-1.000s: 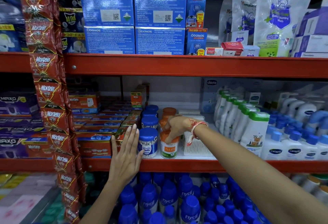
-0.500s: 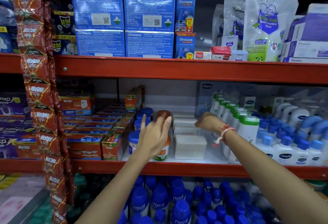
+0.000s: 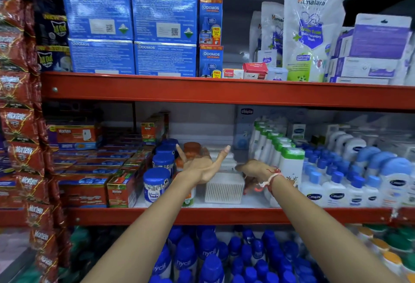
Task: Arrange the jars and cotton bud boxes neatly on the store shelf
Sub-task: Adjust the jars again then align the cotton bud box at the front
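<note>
Two rows of jars already stand on the middle shelf (image 3: pixel 224 215), blue-lidded jars (image 3: pixel 157 185) left, orange-lidded jars (image 3: pixel 192 148) beside them, so I judge mostly the cotton bud box (image 3: pixel 224 188) still needs squaring. Left hand (image 3: pixel 202 166) hovers splayed wide, empty, before the orange jars; right hand (image 3: pixel 256 170) curls loosely at the box's far right corner, contact unclear.

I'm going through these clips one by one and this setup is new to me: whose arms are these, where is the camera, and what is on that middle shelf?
There is no robot here. A person wears a camera on the head, looking forward and down, so both arms reach in from below. The left hand is open with fingers spread, in front of the orange-lidded jars. The right hand rests at the right side of the clear cotton bud box; its grip is hidden. Blue-lidded jars stand to the left, and white bottles to the right. Neither hand visibly holds anything.
</note>
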Action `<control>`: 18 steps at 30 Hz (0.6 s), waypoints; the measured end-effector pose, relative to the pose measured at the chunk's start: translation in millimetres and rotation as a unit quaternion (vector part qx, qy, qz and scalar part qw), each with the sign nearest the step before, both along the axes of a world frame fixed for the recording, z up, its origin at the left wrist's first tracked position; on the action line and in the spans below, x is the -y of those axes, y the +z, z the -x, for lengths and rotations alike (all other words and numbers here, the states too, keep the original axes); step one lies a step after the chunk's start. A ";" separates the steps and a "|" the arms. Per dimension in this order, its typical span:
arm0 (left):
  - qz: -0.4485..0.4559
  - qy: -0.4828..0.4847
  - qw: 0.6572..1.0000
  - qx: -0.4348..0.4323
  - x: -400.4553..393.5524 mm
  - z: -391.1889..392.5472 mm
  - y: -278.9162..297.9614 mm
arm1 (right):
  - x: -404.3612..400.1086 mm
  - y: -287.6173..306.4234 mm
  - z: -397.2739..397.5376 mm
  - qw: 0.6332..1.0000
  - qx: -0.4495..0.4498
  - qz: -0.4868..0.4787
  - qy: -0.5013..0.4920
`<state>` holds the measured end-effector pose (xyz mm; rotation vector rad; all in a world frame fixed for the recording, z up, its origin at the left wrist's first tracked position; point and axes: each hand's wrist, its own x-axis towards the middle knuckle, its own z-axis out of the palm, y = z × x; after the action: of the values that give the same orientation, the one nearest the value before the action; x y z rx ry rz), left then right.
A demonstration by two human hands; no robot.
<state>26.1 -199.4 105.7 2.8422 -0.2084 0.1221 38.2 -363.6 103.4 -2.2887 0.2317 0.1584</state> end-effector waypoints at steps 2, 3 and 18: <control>0.069 -0.004 0.997 0.034 4.2 6.4 -0.3 | 4.7 0.0 0.5 0.999 0.012 -0.038 -0.018; 0.103 -0.008 0.993 0.049 5.6 8.6 -2.0 | 8.4 -0.2 2.0 0.997 0.018 -0.074 -0.027; 0.413 0.122 0.899 0.079 25.4 39.5 -58.8 | 23.4 -31.9 26.1 0.943 0.178 -0.278 -0.032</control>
<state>-13.4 -224.8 46.9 1.9914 0.1467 0.3912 12.0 -387.0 71.5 -1.7043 0.0579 -0.2041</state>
